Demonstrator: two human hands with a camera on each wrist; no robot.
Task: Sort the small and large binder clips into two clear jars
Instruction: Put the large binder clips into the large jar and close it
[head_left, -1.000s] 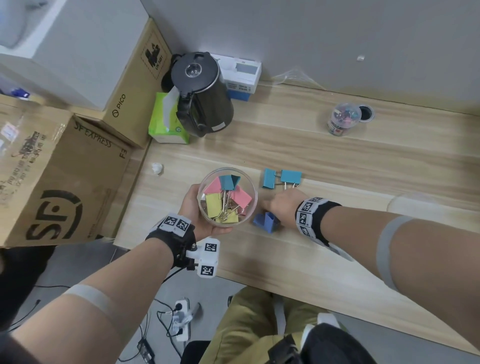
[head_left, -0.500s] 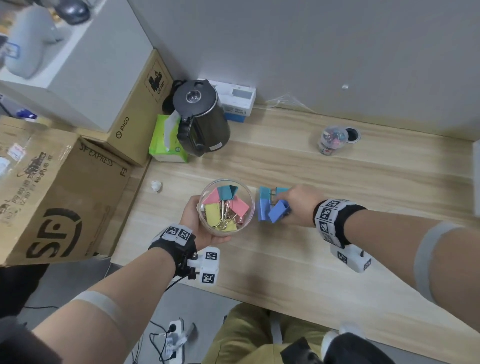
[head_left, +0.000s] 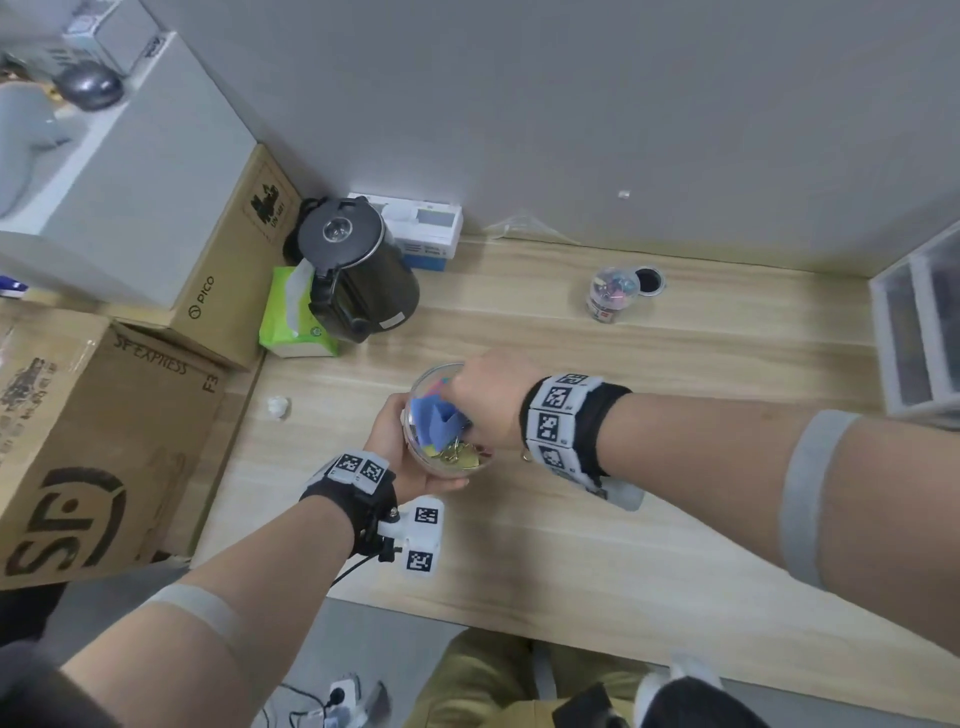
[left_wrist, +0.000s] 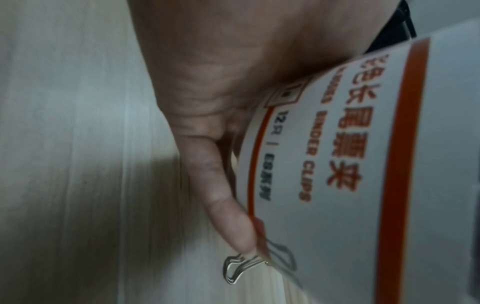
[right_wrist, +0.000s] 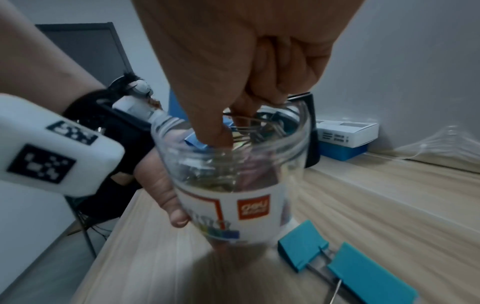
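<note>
At the near edge of the wooden desk (head_left: 571, 561), the left hand (head_left: 400, 447) wraps its palm and thumb around the large clear jar (head_left: 447, 467), gripping it by its labelled wall and holding it tilted a little off the desktop. Over the jar's mouth, the right hand (head_left: 488, 400) reaches down with its fingers (right_wrist: 215, 131) curled inside the rim, pinching a blue binder clip (head_left: 439, 423) that sits on top of the yellow and pink clips already in the jar. Just beside the jar's base, in the right wrist view, two teal binder clips (right_wrist: 345, 265) lie flat on the wood, touching end to end. Left of the hands, a small crumpled white scrap (head_left: 278, 407) rests on the desk. Farther back, near the wall, the small clear jar (head_left: 608, 293) stands upright, holding small coloured clips, with a dark round lid (head_left: 649, 281) just beside it. A black kettle (head_left: 358, 270) and a green tissue pack (head_left: 293, 317) stand at the back left corner.
</note>
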